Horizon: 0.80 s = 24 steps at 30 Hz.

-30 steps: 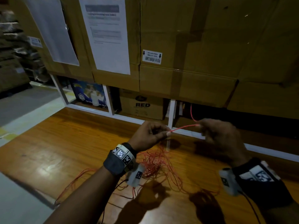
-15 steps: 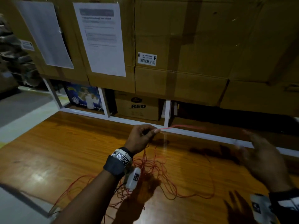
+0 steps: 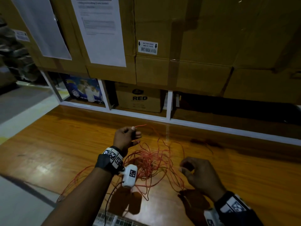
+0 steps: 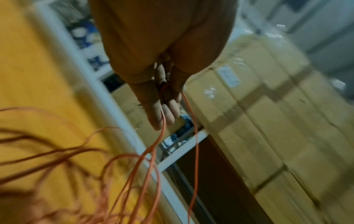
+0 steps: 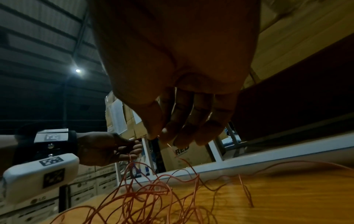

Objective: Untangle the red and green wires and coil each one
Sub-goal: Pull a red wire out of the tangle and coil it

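While the left hand [image 3: 126, 137] pinches the thin red wire [image 3: 151, 162] near the glossy wooden worktop's [image 3: 48, 144] white far rail [image 3: 228, 130], the right hand [image 3: 199, 174] pinches a strand nearer.

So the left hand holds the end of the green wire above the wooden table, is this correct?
Not quite: the wire in the left hand is the red wire, not a green one. The head view shows its red end sticking out past the fingers, above the wooden table. The rest is right.

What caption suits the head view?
Left hand pinches the red wire end while right hand picks a strand from the tangle.
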{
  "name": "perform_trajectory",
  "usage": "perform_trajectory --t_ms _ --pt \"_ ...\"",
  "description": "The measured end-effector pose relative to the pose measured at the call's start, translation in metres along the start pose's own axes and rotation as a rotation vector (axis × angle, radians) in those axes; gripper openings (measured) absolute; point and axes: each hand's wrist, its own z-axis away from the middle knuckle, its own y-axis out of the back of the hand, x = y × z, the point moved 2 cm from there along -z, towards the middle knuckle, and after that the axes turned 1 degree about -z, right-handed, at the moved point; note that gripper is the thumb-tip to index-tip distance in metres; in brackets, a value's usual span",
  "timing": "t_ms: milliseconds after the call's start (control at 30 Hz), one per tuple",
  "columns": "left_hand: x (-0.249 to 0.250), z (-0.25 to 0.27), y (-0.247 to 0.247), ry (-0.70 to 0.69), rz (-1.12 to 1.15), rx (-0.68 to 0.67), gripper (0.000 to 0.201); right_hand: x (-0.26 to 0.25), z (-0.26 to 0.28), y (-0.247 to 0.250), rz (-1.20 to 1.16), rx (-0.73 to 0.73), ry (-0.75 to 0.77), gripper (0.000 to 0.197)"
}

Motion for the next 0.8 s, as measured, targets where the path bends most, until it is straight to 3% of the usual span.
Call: perform_trajectory --t_ms 200,367,433,533,633,700,800 --pt "-0.013 0.001 0.012 0.083 0.141 0.046 0.019 -0.015 -0.045 -0.025 0.022 -0.057 0.036 0.004" --pt "-0.019 0.004 0.005 0.112 0.291 0.042 0.020 -0.035 -0.097 -0.061 -0.036 -0.065 0.022 0.023" --pt "-0.016 0.008 0.002 0.123 0.348 0.025 0.022 -0.042 -0.108 -0.076 -0.009 -0.139 0.031 0.028" --pt "-0.012 0.014 -0.001 0.140 0.409 0.009 0.023 -0.051 -0.114 -0.091 0.021 -0.238 0.064 0.025" --pt "-0.011 0.014 0.004 0.104 0.368 0.084 0.027 -0.050 -0.119 -0.087 0.001 -0.201 0.047 0.017" --pt "-0.011 0.018 0.007 0.045 0.261 0.122 0.041 -0.049 -0.124 -0.075 0.024 -0.162 0.042 0.016" --pt "-0.019 0.030 -0.005 -0.043 -0.032 0.002 0.083 -0.060 -0.132 -0.050 0.068 -0.142 0.084 0.014"
